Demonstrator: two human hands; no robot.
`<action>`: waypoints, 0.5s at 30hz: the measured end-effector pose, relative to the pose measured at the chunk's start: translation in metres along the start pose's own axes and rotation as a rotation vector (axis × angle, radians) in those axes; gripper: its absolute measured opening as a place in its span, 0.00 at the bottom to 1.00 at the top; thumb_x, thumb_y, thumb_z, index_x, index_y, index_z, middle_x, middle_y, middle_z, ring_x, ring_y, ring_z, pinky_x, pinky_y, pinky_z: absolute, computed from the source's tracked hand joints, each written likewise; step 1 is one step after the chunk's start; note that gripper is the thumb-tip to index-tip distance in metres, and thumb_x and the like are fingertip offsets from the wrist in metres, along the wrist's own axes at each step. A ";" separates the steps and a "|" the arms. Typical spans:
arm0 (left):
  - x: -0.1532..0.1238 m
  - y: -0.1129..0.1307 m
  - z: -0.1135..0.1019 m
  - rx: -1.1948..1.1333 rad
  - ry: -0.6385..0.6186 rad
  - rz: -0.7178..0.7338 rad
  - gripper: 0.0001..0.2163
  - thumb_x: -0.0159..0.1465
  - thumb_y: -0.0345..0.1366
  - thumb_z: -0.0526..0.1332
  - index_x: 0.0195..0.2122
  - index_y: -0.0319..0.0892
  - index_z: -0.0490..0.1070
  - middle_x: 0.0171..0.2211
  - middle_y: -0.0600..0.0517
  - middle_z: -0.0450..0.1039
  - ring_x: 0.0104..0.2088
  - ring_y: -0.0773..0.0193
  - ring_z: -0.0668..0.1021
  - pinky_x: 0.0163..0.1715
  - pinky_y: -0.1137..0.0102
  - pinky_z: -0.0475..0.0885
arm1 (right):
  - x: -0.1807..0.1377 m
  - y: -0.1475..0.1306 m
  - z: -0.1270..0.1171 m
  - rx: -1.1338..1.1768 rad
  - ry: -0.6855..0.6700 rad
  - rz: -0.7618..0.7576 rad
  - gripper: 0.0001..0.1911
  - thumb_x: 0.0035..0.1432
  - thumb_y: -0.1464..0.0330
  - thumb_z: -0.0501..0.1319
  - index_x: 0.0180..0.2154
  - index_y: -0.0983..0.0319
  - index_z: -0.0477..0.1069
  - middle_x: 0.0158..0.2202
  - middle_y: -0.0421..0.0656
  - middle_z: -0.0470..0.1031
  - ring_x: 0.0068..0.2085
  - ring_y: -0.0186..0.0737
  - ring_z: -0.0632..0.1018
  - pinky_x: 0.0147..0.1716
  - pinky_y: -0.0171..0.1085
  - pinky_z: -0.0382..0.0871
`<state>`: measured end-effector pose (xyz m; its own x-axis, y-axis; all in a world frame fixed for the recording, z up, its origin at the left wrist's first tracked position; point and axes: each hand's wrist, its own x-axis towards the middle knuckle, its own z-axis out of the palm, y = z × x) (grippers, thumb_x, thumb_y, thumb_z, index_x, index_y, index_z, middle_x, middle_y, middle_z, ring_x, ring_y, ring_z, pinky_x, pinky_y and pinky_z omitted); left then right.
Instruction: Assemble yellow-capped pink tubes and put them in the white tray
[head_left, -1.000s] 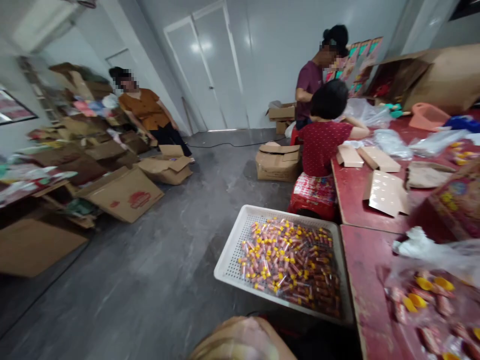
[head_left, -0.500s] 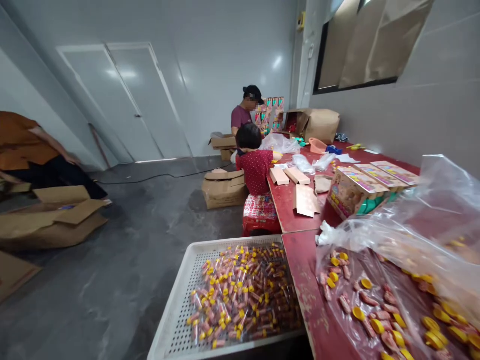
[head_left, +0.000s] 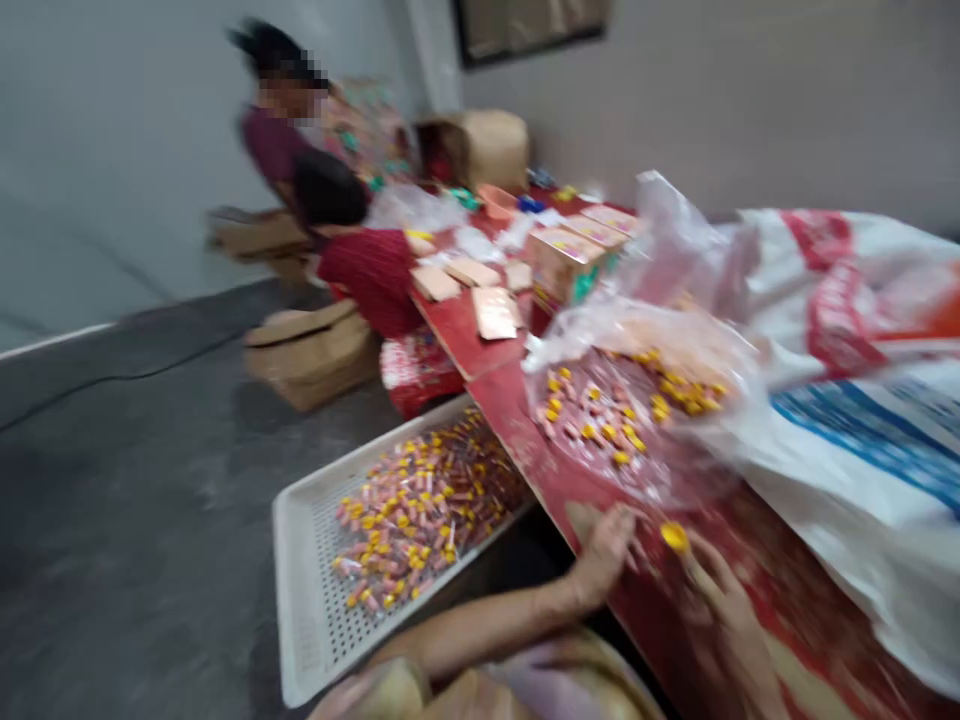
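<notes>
On my far left a thin black cable [head_left: 112, 378] runs over the grey floor [head_left: 165, 500]. Next come a co-worker in a purple shirt [head_left: 262, 145], blurred, and a brown cardboard carton [head_left: 319, 350] on the floor. Beside it sits another person in a red top [head_left: 375, 275], one arm towards the red, worn-topped table [head_left: 502, 395]. Nearer me, a white perforated plastic tray [head_left: 296, 590] stands alongside the table edge, heaped with small clear tubes with pink contents and yellow caps [head_left: 409, 510].

Small tan cardboard boxes [head_left: 436, 283] and printed pink-and-tan boxes [head_left: 566, 250] are farther up the tabletop. My left hand [head_left: 604, 555] is at the near table edge, fingers pointing forward — too blurred for me to tell whether they hold anything. Beyond it spreads a clear plastic bag [head_left: 667, 325] with loose pink pieces and yellow caps lying in it. To the right of my left hand, a small round yellow cap [head_left: 674, 537] is pinched at the fingertips of my right hand [head_left: 727, 605], above the tabletop — well short of the white sacks with red and blue print [head_left: 877, 520] at far right.
</notes>
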<state>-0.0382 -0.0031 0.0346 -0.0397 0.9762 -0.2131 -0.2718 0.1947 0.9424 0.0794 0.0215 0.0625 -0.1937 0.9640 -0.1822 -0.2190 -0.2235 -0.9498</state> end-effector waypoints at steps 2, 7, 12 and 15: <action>0.003 -0.006 0.001 -0.053 0.057 -0.042 0.25 0.63 0.57 0.49 0.43 0.39 0.68 0.26 0.53 0.68 0.22 0.70 0.69 0.21 0.74 0.64 | -0.016 0.003 -0.010 0.140 0.111 0.097 0.23 0.40 0.58 0.73 0.38 0.58 0.73 0.37 0.40 0.72 0.34 0.35 0.73 0.31 0.32 0.70; 0.004 -0.001 -0.003 -0.065 0.025 -0.089 0.24 0.64 0.55 0.49 0.45 0.38 0.68 0.27 0.52 0.69 0.24 0.70 0.71 0.24 0.75 0.66 | -0.011 0.007 -0.011 0.212 0.115 0.095 0.21 0.39 0.64 0.74 0.38 0.59 0.73 0.32 0.38 0.71 0.33 0.32 0.71 0.32 0.30 0.67; 0.001 -0.001 -0.004 -0.037 0.028 -0.063 0.22 0.66 0.52 0.49 0.45 0.38 0.67 0.26 0.52 0.69 0.25 0.70 0.71 0.26 0.74 0.67 | -0.017 0.007 -0.019 0.014 0.036 0.030 0.20 0.46 0.63 0.70 0.41 0.60 0.71 0.37 0.41 0.73 0.37 0.36 0.73 0.37 0.33 0.67; 0.001 -0.005 -0.004 -0.056 0.036 -0.034 0.20 0.66 0.51 0.50 0.44 0.39 0.68 0.32 0.50 0.71 0.26 0.70 0.71 0.27 0.75 0.67 | -0.020 0.001 -0.023 -0.242 0.001 -0.095 0.16 0.52 0.62 0.66 0.42 0.60 0.71 0.41 0.43 0.71 0.41 0.39 0.72 0.41 0.36 0.67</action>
<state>-0.0406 -0.0031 0.0290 -0.0642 0.9649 -0.2547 -0.3270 0.2208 0.9189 0.1050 0.0055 0.0593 -0.1820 0.9792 -0.0897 -0.0009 -0.0914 -0.9958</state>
